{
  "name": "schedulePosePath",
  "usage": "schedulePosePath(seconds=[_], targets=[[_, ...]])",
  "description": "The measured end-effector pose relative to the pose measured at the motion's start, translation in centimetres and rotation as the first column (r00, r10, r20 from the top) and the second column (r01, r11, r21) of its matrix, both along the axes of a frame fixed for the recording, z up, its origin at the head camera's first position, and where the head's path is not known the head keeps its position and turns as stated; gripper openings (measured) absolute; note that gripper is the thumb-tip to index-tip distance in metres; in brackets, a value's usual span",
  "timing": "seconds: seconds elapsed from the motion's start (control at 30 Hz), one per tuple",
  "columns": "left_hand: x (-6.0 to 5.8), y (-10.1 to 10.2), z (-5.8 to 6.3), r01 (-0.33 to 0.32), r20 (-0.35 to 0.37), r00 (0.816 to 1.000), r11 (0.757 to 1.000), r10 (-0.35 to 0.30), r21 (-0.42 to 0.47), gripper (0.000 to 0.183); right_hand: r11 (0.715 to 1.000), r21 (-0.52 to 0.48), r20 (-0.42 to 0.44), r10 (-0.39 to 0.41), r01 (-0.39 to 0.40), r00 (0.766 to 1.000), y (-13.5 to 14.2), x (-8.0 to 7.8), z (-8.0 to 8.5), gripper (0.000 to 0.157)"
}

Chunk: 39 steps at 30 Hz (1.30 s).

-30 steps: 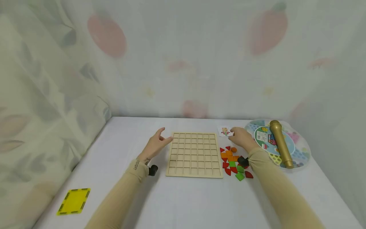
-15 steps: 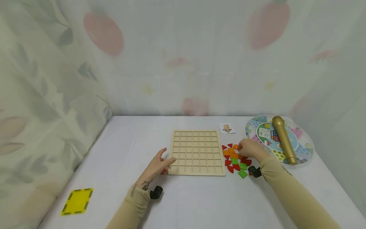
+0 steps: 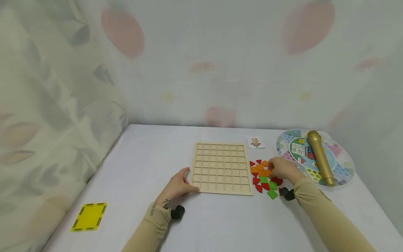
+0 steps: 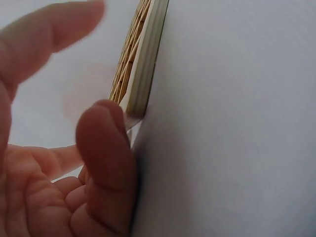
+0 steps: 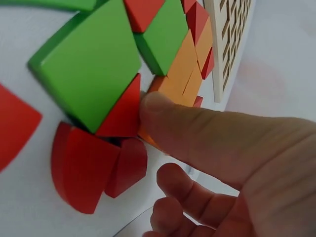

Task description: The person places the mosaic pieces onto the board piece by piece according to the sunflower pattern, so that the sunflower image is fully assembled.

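Note:
My left hand (image 3: 176, 186) is at the near left corner of a wooden grid board (image 3: 223, 168), its thumb tip right at the corner and its forefinger raised. In the left wrist view, the thumb (image 4: 106, 153) overlaps the board's edge (image 4: 143, 74). My right hand (image 3: 284, 168) is over the far right of a group of flat coloured pieces. Its thumb (image 5: 163, 116) rests against an orange piece (image 5: 175, 89) beside a red triangle (image 5: 123, 111) and a green square (image 5: 94, 66). Some other fingers curl below; the forefinger is hidden, so I cannot tell whether a piece is pinched.
A small picture card (image 3: 255, 142) lies beyond the pieces. At the right, a gold microphone (image 3: 321, 157) lies on a round, clear-edged package (image 3: 288, 138). A yellow square frame (image 3: 89, 217) lies at the table's left. Curtains stand behind and to the left.
My right hand has left the picture card and come toward me to the coloured pieces. My left hand has slid nearer along the board's left edge to its near corner.

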<state>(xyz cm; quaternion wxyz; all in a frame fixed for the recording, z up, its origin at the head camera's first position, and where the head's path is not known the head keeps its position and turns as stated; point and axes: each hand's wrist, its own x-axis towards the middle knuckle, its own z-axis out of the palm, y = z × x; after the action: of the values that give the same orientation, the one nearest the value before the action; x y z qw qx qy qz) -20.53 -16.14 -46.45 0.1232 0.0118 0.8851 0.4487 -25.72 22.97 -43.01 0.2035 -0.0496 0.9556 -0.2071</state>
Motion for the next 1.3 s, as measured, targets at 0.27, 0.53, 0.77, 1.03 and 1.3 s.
schedulePosePath(seconds=[0.27, 0.53, 0.77, 1.03, 1.3], targets=[[0.1, 0.1, 0.3, 0.046, 0.001, 0.999, 0.999, -0.046, -0.023, 0.093, 0.991, -0.120, -0.073, 0.046, -0.054, 0.996, -0.4, -0.8, 0.8, 0.016], [0.2, -0.2, -0.4, 0.056, -0.009, 0.998, 0.998, -0.056, -0.027, 0.088, 0.906, -0.423, -0.051, -0.048, 0.022, 0.998, -6.5, -3.1, 2.2, 0.016], [0.3, -0.5, -0.4, 0.063, -0.021, 0.998, 0.998, -0.063, 0.008, 0.088, 0.753, -0.606, 0.071, -0.272, 0.258, 0.960, -12.7, -5.6, 0.5, 0.019], [0.3, -0.7, -0.7, 0.064, -0.014, 0.998, 0.998, -0.063, 0.020, 0.089, 0.670, -0.649, 0.125, -0.375, 0.361, 0.919, -15.2, -7.1, -1.6, 0.016], [0.3, -0.7, -0.9, 0.069, -0.040, 0.997, 0.998, -0.069, 0.008, 0.087, 0.727, -0.603, 0.064, -0.366, 0.329, 0.928, -16.2, -7.7, -1.9, 0.011]])
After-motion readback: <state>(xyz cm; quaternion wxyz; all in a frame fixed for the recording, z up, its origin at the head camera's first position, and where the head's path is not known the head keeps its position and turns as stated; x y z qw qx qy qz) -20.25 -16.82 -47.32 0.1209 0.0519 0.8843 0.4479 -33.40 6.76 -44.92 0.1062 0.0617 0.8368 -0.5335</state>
